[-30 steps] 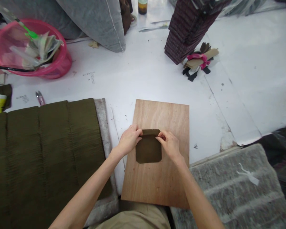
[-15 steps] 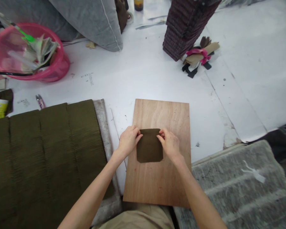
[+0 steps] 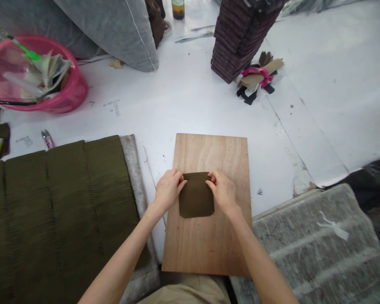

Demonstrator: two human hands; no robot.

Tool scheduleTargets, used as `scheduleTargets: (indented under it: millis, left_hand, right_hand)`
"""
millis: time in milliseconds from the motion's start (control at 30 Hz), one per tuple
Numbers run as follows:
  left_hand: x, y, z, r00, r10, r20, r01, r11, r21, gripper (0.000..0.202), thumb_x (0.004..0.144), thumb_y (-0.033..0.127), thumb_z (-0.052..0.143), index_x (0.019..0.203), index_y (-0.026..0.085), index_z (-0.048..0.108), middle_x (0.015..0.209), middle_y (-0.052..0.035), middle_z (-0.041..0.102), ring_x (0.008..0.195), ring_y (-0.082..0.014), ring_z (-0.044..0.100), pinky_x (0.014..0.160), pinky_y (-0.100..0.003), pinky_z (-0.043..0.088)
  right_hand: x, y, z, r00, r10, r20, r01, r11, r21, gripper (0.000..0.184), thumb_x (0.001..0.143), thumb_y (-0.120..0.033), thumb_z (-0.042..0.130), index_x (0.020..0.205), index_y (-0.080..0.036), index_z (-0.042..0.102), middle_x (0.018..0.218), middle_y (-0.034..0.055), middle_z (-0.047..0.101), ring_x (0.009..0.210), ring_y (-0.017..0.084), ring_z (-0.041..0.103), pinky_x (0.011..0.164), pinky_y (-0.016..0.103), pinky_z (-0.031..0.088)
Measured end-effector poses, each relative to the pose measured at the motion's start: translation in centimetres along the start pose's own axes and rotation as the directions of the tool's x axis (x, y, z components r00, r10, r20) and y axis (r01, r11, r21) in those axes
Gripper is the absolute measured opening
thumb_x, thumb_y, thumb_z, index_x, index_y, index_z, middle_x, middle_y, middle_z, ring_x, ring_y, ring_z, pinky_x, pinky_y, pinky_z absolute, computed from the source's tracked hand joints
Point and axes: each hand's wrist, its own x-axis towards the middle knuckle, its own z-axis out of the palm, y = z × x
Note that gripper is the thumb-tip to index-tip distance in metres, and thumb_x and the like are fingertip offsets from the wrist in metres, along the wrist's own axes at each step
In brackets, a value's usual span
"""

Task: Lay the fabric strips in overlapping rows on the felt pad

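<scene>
The person is wearing a plain khaki garment, its matte cloth creasing into soft folds near the lower edge. The left forearm and right forearm are showing bare, the left hand and right hand likewise.

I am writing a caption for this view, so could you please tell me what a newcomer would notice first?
Probably the pink basin at the upper left, large and vivid against the white surface. Next, the dark olive fabric piece on the wooden board, lower centre, held near its upper corners by the left hand and right hand.
</scene>
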Motion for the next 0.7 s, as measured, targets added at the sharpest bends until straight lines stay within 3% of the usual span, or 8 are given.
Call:
scheduleTargets:
  millis: [200,400,567,700]
  left_hand:
    - [-0.1,0.0,0.1,1.000,-0.010,-0.007,0.010,1.000,0.002,0.014,0.087,0.026,0.060,0.077,0.019,0.054,0.084,-0.0028,0.057,0.085,-0.0204,0.052,0.071,-0.031,0.040]
    - [-0.2,0.3,0.2,0.999,0.003,-0.050,-0.002,0.999,0.035,0.007,0.086,0.023,0.061,0.089,0.019,0.056,0.092,-0.0050,0.057,0.090,-0.0217,0.052,0.074,-0.033,0.044]
    - [0.2,0.6,0.1,0.986,0.153,-0.065,-0.146,0.984,0.100,0.028,0.085,0.014,0.059,0.112,0.021,0.057,0.108,-0.0078,0.055,0.102,-0.0237,0.050,0.083,-0.036,0.047]
    - [0.7,0.6,-0.4,0.959,0.285,-0.011,-0.281,0.952,0.123,0.023,0.088,0.012,0.052,0.107,0.021,0.062,0.109,-0.0081,0.054,0.101,-0.0223,0.050,0.084,-0.036,0.047]
  right_hand:
    - [0.8,-0.3,-0.7,0.997,0.047,0.059,-0.046,0.999,-0.012,0.013,0.081,-0.019,0.066,0.092,-0.023,0.062,0.082,-0.0015,0.064,0.069,0.014,0.057,0.060,0.026,0.035]
    - [2.1,0.0,-1.4,0.983,-0.029,0.183,0.043,0.996,-0.074,0.009,0.078,-0.017,0.067,0.073,-0.020,0.060,0.078,0.0000,0.061,0.067,0.014,0.053,0.057,0.027,0.031]
    - [0.4,0.0,-1.3,0.967,-0.244,0.066,0.248,0.967,-0.055,0.009,0.082,-0.012,0.058,0.080,-0.021,0.056,0.085,0.0023,0.060,0.082,0.018,0.055,0.067,0.028,0.037]
    - [-1.3,0.2,-0.8,0.974,-0.225,0.037,0.214,0.957,0.194,0.005,0.085,-0.018,0.054,0.083,-0.021,0.055,0.083,0.0015,0.062,0.078,0.017,0.057,0.071,0.028,0.042]
